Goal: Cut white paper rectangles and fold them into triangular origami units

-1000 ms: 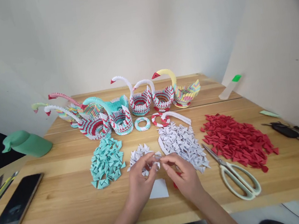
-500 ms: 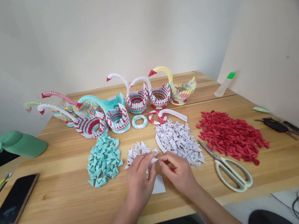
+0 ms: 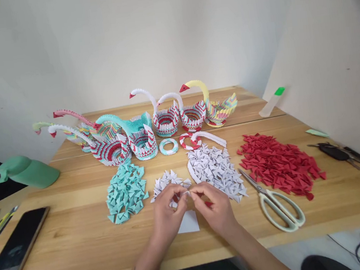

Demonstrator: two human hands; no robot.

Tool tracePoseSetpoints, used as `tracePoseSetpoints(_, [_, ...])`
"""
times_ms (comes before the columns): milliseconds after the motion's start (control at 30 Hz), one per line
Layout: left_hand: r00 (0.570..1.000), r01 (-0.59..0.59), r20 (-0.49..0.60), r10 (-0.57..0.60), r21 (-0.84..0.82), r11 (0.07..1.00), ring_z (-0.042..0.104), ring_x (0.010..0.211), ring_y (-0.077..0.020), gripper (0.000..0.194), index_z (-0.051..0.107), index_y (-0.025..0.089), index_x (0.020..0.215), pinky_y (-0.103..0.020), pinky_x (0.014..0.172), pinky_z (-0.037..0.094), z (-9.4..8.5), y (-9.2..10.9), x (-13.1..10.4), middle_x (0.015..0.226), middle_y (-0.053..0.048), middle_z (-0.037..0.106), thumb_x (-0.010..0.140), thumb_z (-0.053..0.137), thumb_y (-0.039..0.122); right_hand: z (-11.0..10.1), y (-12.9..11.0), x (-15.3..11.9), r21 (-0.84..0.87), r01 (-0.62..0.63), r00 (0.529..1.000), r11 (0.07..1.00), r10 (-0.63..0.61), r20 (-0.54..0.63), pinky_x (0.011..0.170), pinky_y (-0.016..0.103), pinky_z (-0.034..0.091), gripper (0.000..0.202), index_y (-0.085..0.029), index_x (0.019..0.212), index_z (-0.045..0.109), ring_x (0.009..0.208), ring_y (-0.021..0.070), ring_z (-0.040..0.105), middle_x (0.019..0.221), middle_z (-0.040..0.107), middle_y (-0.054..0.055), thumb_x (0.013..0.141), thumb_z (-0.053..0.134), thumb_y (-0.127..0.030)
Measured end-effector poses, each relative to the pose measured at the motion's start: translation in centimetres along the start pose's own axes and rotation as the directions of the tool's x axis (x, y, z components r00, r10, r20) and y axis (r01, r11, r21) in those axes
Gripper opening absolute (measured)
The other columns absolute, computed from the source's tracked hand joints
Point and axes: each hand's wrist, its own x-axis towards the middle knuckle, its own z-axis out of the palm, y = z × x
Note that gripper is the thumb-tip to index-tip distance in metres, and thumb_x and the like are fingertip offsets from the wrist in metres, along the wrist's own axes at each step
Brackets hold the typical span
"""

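Between my two hands is a small piece of white paper (image 3: 186, 193), mostly covered by the fingertips. My left hand (image 3: 169, 208) pinches it from the left with thumb and forefinger. From the right, my right hand (image 3: 213, 205) closes on it in the same way. Below the hands a white paper sheet (image 3: 188, 222) lies flat on the wood. Just beyond them is a small pile of folded white paper pieces (image 3: 167, 181). A larger white pile (image 3: 217, 172) spreads behind my right hand. A bit of red shows beside the right fingers.
Teal pieces (image 3: 126, 192) lie left, red pieces (image 3: 278, 162) right. Scissors (image 3: 279, 206) rest near the front edge. Folded-paper swans (image 3: 143, 144) line the back, with a teal ring (image 3: 168, 146) before them. A phone (image 3: 16, 247) and green bottle (image 3: 28, 171) are far left.
The left fingers have curled in, and both hands' fingertips now meet more closely on the white paper. The view has shifted slightly.
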Motion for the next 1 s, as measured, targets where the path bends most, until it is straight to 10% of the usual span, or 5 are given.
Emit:
tracePoseSetpoints(167, [0.989,0.147,0.018,-0.146,-0.155,0.977,0.060,0.070,-0.0156,0.008,0.064,0.016,0.083,-0.026,0.066,0.049,0.04,-0.53,0.13,0.076,-0.003,0.065,0.084,0.057,0.019,-0.33,0.16,0.04,0.161,-0.178,0.982,0.971,0.164,0.099,0.066,0.025,0.051,0.018,-0.022,0.089,0.069,0.073,0.0167,0.066,0.082,0.072,0.002,0.093,0.053,-0.027])
tracePoseSetpoints(400, [0.977,0.215,0.041,-0.211,-0.218,0.952,0.059,0.067,-0.0150,0.009,0.063,0.017,0.085,-0.026,0.065,0.048,-0.03,-0.29,0.06,0.074,-0.002,0.064,0.081,0.060,0.024,-0.25,0.20,0.28,0.121,-0.068,0.996,0.990,0.062,0.058,0.069,0.027,0.053,0.013,-0.025,0.091,0.069,0.074,0.0168,0.068,0.082,0.071,0.002,0.091,0.056,-0.023])
tracePoseSetpoints(1000, [0.998,0.057,0.045,-0.053,-0.072,0.996,0.068,0.082,-0.0176,0.019,0.065,0.019,0.101,-0.028,0.072,0.054,0.13,-0.39,-0.24,0.094,-0.006,0.073,0.085,0.055,0.015,-0.53,0.31,0.49,0.083,-0.020,0.999,0.996,0.016,0.037,0.071,0.029,0.052,0.013,-0.024,0.092,0.069,0.078,0.0177,0.066,0.085,0.070,0.003,0.091,0.057,-0.020])
